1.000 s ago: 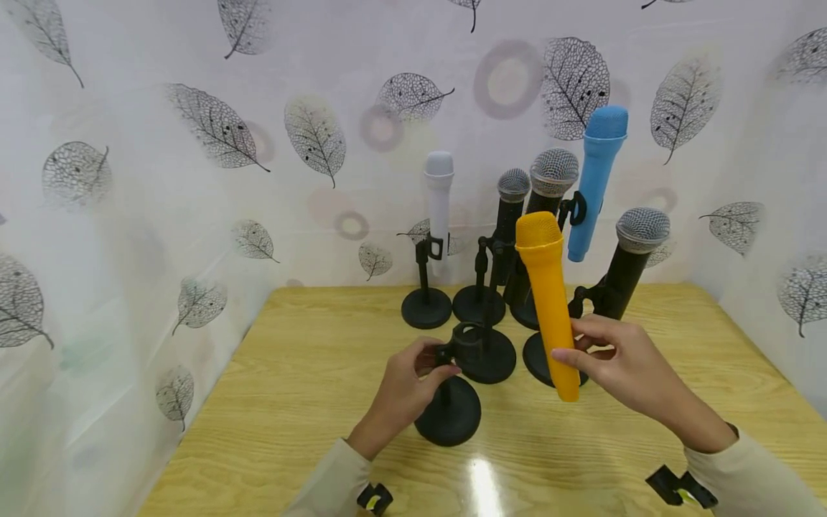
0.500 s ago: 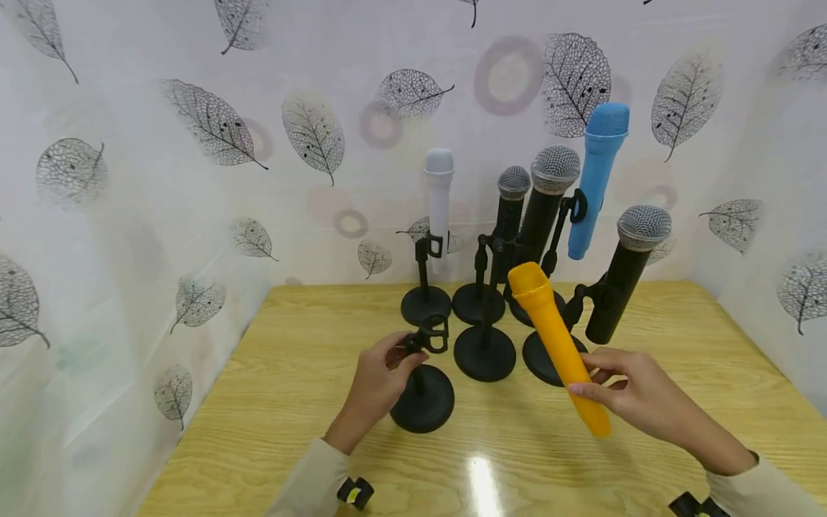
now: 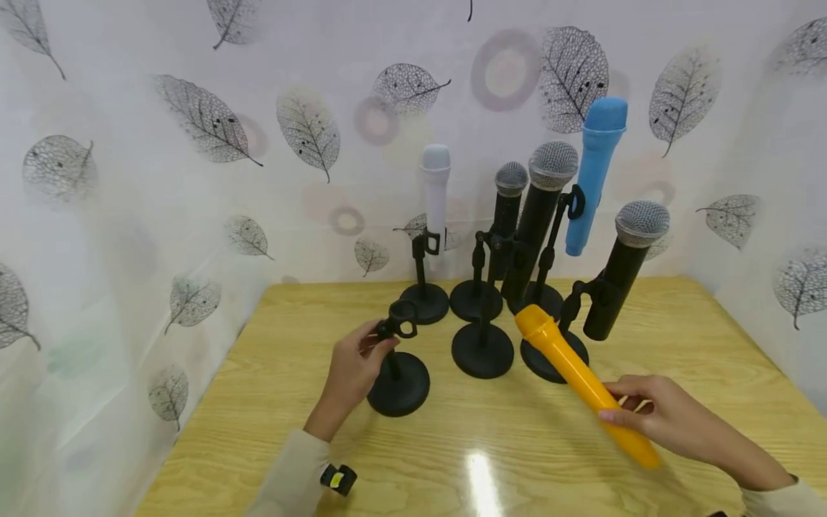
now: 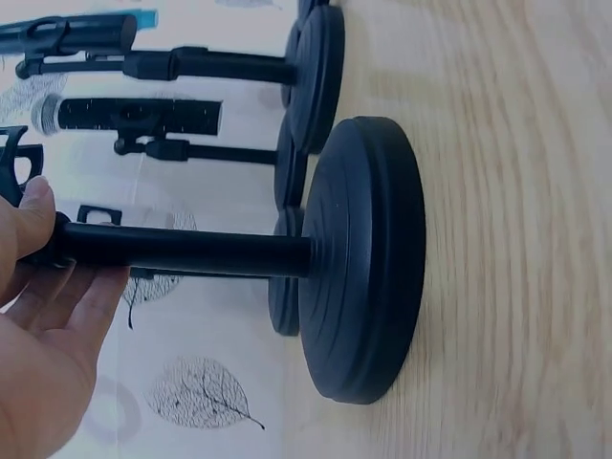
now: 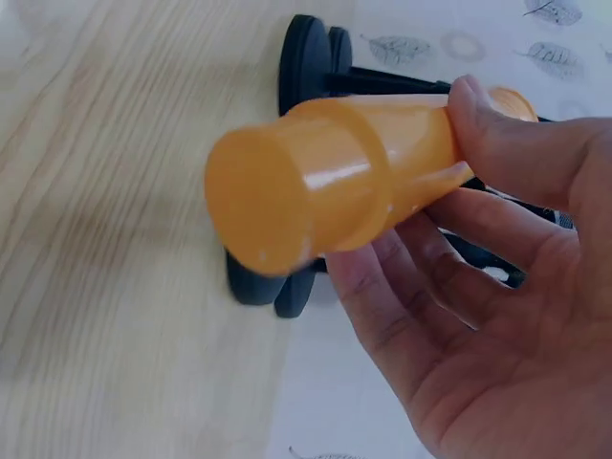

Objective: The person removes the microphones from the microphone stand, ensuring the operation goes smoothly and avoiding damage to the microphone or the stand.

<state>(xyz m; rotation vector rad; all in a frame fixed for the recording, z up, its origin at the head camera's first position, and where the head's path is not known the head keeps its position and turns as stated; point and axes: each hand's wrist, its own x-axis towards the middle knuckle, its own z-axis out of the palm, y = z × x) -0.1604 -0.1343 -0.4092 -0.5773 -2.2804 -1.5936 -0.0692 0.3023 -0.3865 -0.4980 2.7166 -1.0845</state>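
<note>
My left hand grips the upper end of a black microphone stand, just below its clip, which holds no microphone. In the left wrist view the stand's post and round base show, the base close over the wooden tabletop. An orange microphone is pinched near its lower end between the thumb and fingers of my right hand. It tilts, head up to the left and tail down to the right. The right wrist view looks at the tail end of that microphone.
Behind stand several desk stands bearing microphones: a white one, a blue one, and several black ones with silver mesh heads, such as the rightmost. The wooden table meets a leaf-patterned wall covering at the back and sides.
My left hand has carried the stand left and slightly away from me. My right hand has moved right and toward me, and the orange microphone has tipped from nearly upright to a slant.
</note>
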